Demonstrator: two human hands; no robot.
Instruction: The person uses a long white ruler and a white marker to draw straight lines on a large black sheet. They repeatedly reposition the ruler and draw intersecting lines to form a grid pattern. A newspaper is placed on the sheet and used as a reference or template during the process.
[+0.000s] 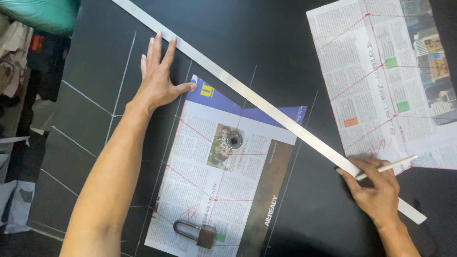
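Pinned by a spread left hand point(159, 78) and a pencil-pinching right hand point(376, 183), the ruler point(266, 107) could be skewed by uneven pressure.

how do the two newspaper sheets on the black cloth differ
The middle newspaper sheet carries a padlock and a round metal weight, and the long metal ruler crosses its top corner. The right newspaper sheet carries nothing and runs off the frame edge. Both bear red ruled lines.

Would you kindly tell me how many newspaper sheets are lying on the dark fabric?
2: one newspaper sheet in the middle, weighted by a padlock and a round metal nut; another newspaper sheet at upper right.
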